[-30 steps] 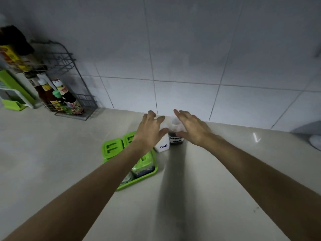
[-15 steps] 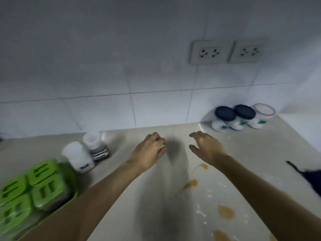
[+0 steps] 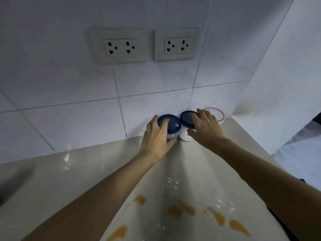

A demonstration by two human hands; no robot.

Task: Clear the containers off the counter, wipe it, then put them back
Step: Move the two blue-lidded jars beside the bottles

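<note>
Three small white jars stand in a row against the tiled wall at the back right of the pale counter point(image 3: 86, 171). My left hand point(image 3: 157, 139) wraps around the left jar point(image 3: 171, 125), which has a dark blue lid. My right hand point(image 3: 204, 128) lies over the middle jar point(image 3: 186, 119), also blue-lidded, fingers spread on its lid and thumb at its side. The third jar point(image 3: 216, 113), with a red-rimmed pale lid, sits behind my right hand, mostly hidden.
Orange stains point(image 3: 175, 210) and white specks point(image 3: 171, 183) mark the counter near me. Two double wall sockets point(image 3: 119, 46) sit above the jars. A side wall point(image 3: 286, 84) closes the corner at the right; the counter's right edge drops off there.
The view swung right, away from the green containers and salt jar. Both hands moved forward to the blue-lidded jars and came onto them.
</note>
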